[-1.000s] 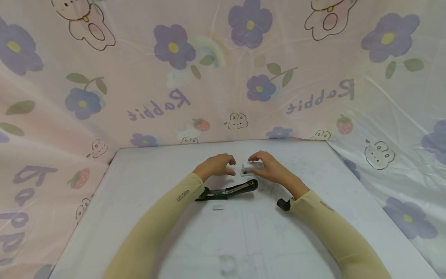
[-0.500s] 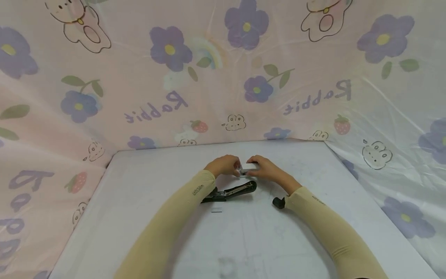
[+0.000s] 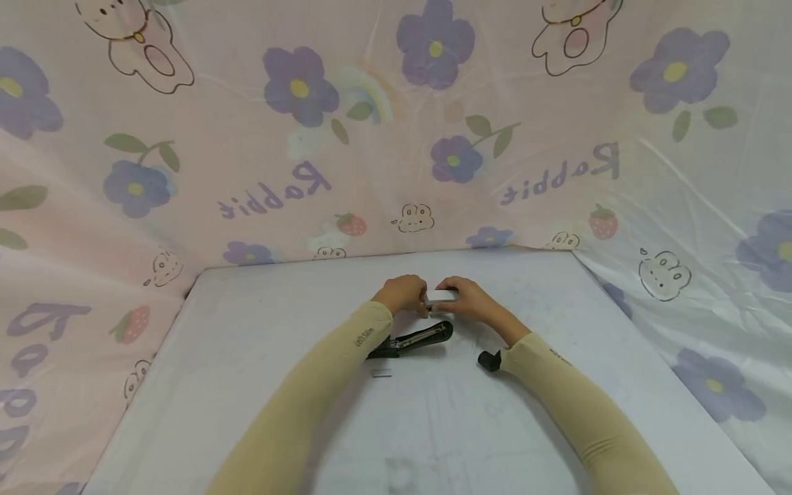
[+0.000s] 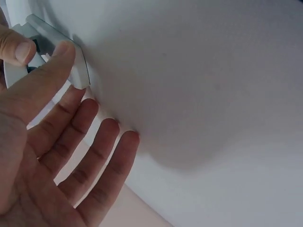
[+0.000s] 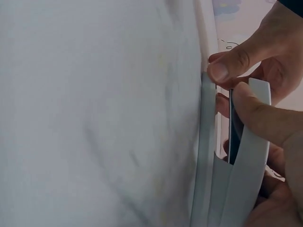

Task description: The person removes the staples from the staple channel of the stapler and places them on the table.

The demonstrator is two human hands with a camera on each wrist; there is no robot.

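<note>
Both hands on a small white box

The right hand (image 3: 471, 302) gripped the small white box (image 3: 442, 296); the left hand (image 3: 405, 294) pinched its end, other fingers relaxed, above the black stapler (image 3: 413, 339).

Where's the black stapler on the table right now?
In the head view the black stapler lies on the white table, just nearer than both hands, with a small staple strip in front of its left end.

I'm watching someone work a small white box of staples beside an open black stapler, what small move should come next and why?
Probably draw a staple strip out of the small white box: both hands pinch it, the left hand at its open end, the right hand steadying, and the black stapler lies open beside them.
</note>
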